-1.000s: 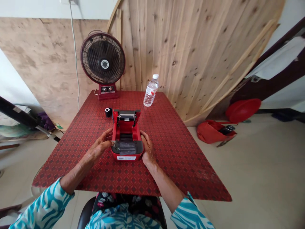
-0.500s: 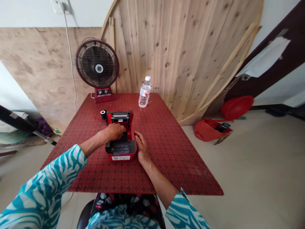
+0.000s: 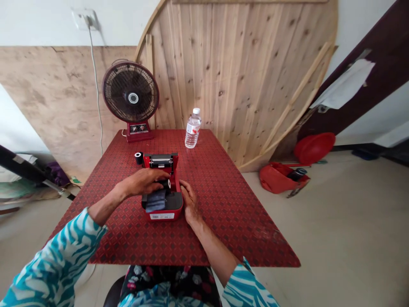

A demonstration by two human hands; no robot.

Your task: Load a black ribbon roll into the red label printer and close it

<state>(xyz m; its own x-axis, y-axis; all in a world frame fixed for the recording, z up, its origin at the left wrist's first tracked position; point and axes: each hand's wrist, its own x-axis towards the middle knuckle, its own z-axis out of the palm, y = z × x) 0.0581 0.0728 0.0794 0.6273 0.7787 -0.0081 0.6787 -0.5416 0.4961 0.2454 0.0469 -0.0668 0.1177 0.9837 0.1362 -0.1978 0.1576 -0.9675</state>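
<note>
A red and black label printer [image 3: 161,216] stands on the table with its lid raised toward the back. My left hand [image 3: 144,182] is over its inside, fingers closed on a black ribbon roll [image 3: 167,183] whose white core end faces right. From that roll a strip of dark ribbon film [image 3: 155,201] hangs over the printer's front. My right hand [image 3: 191,204] grips the printer's right side, its fingers along the wall. Just left of the raised lid, a second black roll [image 3: 138,158] with a white core stands upright on the table.
The table [image 3: 230,221] has a red patterned cover. At its back stand a dark red fan [image 3: 133,98] and a clear water bottle [image 3: 193,128]. A large wooden panel [image 3: 223,81] leans behind. On the floor at right lie a red bag [image 3: 275,178] and a red basin [image 3: 315,148].
My left hand has raised the ribbon roll out of the printer's inside and shifted slightly left, so its core end shows. The film has moved left too. My right hand stays on the printer.
</note>
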